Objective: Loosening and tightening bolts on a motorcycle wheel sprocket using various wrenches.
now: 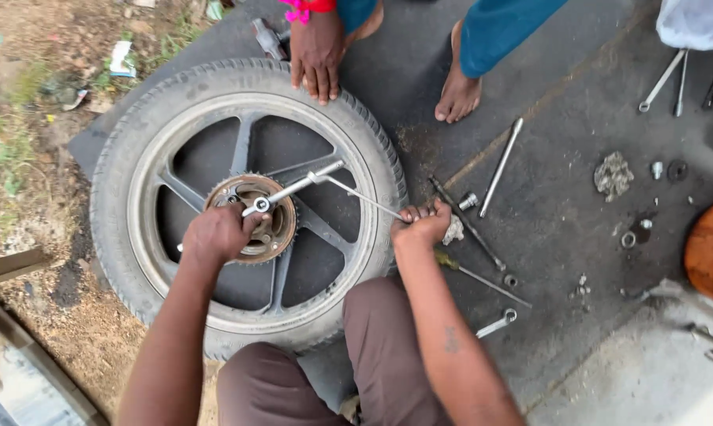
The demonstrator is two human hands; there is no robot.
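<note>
At frame centre, the wrench [293, 188] is gripped by the fisted left hand [214, 235] over the wheel hub [255, 219]; its thin handle end is clenched by the right hand [421, 224] at the tyre's [128, 158] right edge.

An open-air roadside repair workshop: a motorcycle wheel [246, 207] lies on the stained concrete floor [561, 221], spanners [662, 79], sockets and nuts at right, dirt at left.

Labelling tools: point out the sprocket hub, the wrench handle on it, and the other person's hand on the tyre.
sprocket hub [271, 230], head view, brown face.
wrench handle [297, 188], head view, mid-shaft.
other person's hand [317, 55], head view, back of hand.
</note>
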